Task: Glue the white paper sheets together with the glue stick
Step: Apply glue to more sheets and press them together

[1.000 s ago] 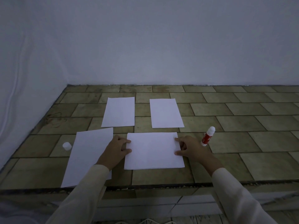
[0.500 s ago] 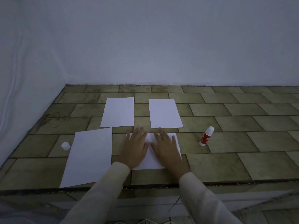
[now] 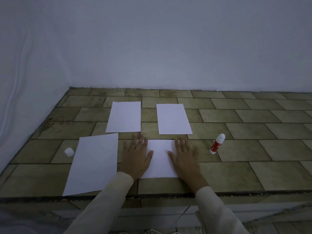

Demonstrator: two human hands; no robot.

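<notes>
I wear long sleeves of pale cream cloth, plain and matt in this dim light. My left sleeve (image 3: 104,205) fills the frame at about 7 o'clock, my right sleeve (image 3: 217,211) at about 5 o'clock. Both are cut loose, with soft folds running along the forearm, and each ends at the wrist in a simple straight cuff. Beyond the cuffs my left hand (image 3: 135,159) and right hand (image 3: 185,161) are bare.

place: bare indoor room | tiled ledge (image 3: 253,149) | plain white wall (image 3: 168,48)
</notes>
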